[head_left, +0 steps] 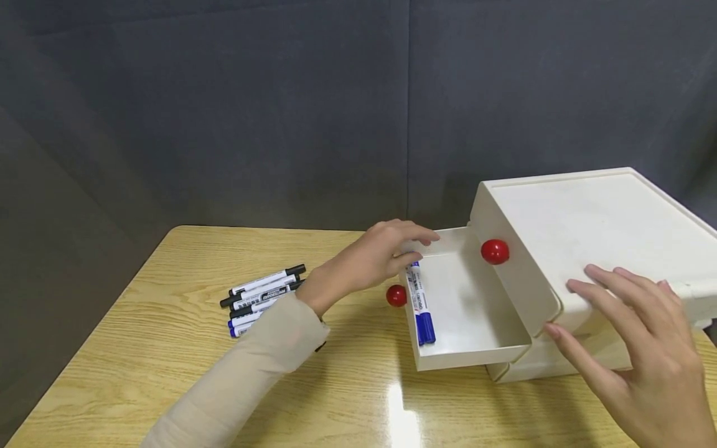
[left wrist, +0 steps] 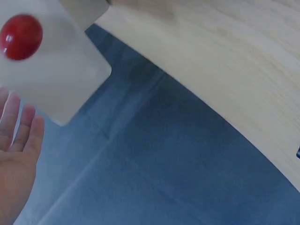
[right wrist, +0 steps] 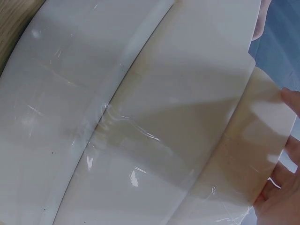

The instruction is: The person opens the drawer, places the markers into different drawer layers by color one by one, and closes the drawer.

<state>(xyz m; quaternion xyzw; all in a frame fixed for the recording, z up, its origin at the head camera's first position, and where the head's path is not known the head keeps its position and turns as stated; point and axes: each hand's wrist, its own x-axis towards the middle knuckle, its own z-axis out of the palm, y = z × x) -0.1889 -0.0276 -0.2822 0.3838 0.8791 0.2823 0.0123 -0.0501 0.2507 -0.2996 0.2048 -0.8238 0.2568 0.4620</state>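
Note:
My left hand [head_left: 386, 249] hovers over the far left corner of the pulled-out drawer [head_left: 476, 358], its fingers extended and nothing seen in them. Below the fingertips, whiteboard markers [head_left: 419, 295] with blue caps lie inside the drawer along its front wall. In the left wrist view, the left hand [left wrist: 18, 154] shows its palm close to the drawer's white front, which bears a red knob [left wrist: 21, 36]. My right hand [head_left: 644, 342] rests on the near edge of the white drawer cabinet [head_left: 610, 218], fingers spread on top and thumb against the edge.
Several whiteboard markers [head_left: 263, 295] with black or blue caps lie side by side on the wooden table [head_left: 140, 373], left of the drawer. Another red knob [head_left: 495, 252] sticks out from the cabinet's upper drawer. A dark curtain [head_left: 280, 124] hangs behind the table.

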